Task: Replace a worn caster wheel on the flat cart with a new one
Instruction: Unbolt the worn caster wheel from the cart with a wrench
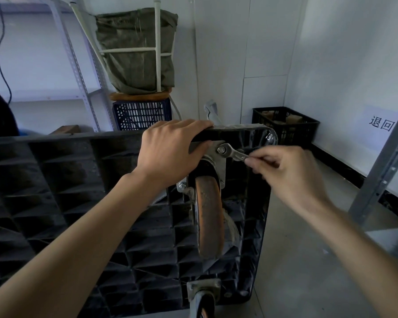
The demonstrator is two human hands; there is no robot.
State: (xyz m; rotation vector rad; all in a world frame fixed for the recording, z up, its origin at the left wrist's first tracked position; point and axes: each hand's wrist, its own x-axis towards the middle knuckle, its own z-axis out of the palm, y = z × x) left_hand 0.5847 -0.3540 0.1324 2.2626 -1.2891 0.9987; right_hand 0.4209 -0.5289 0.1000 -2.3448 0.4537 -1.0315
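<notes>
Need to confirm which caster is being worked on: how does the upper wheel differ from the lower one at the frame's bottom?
The upper wheel shows fully, orange and scuffed; the lower wheel is cut off. A wrench sits on the upper one's plate bolt; nothing touches the lower. Both mount on the cart.

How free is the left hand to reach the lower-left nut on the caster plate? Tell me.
Probably free: the left hand grips the cart edge just above, and the nut sits exposed below its wrist.
</notes>
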